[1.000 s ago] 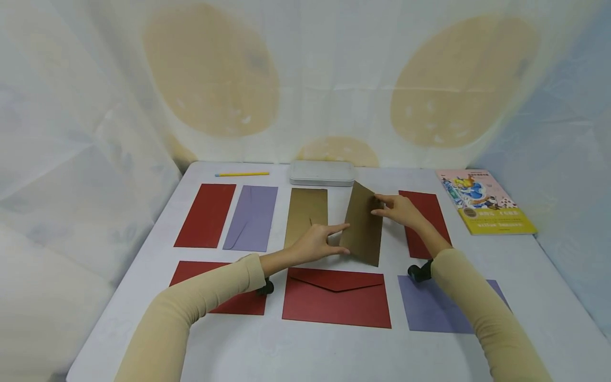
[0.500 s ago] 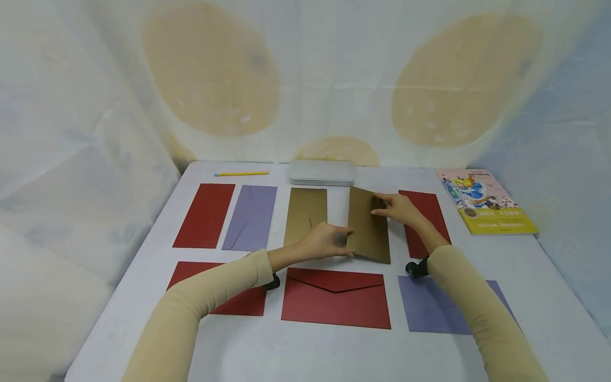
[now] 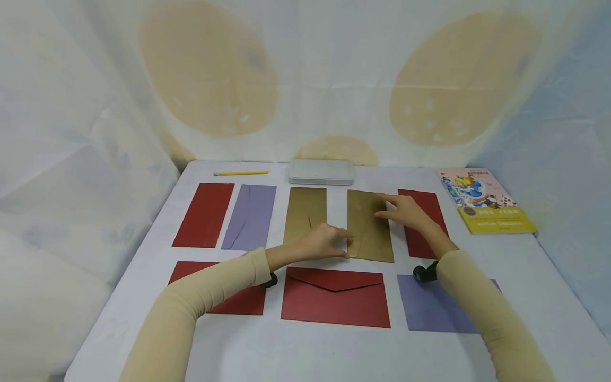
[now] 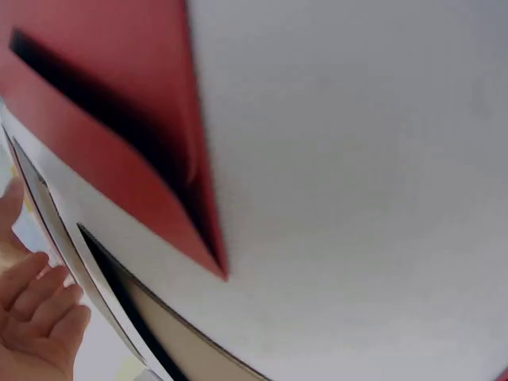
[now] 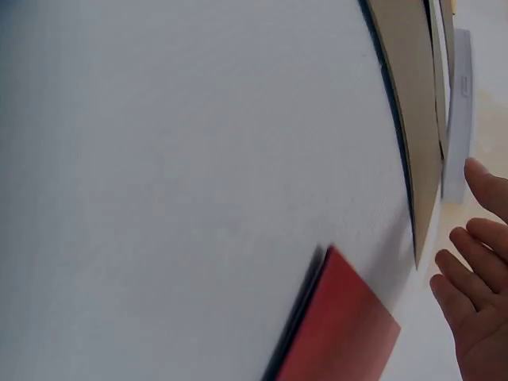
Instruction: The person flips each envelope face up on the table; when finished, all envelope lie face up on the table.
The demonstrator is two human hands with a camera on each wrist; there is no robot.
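A gold envelope lies on the table right of the middle in the head view, its rounded flap side facing up. My left hand has thumb and fingertips at its lower left edge. At its upper right part is my right hand, fingertips over the edge. Both wrist views show the fingers of the left hand and right hand loosely extended, not curled round anything. A second gold envelope lies just to the left, partly hidden by my left hand.
Red envelopes and purple envelopes lie in two rows around the gold ones. Along the back are a yellow pencil and a pale metal case. A picture book lies at the right.
The gold envelope, held raised and tilted a second ago, has gone down flat onto the table with its flap side showing. My fingers have loosened from its edges.
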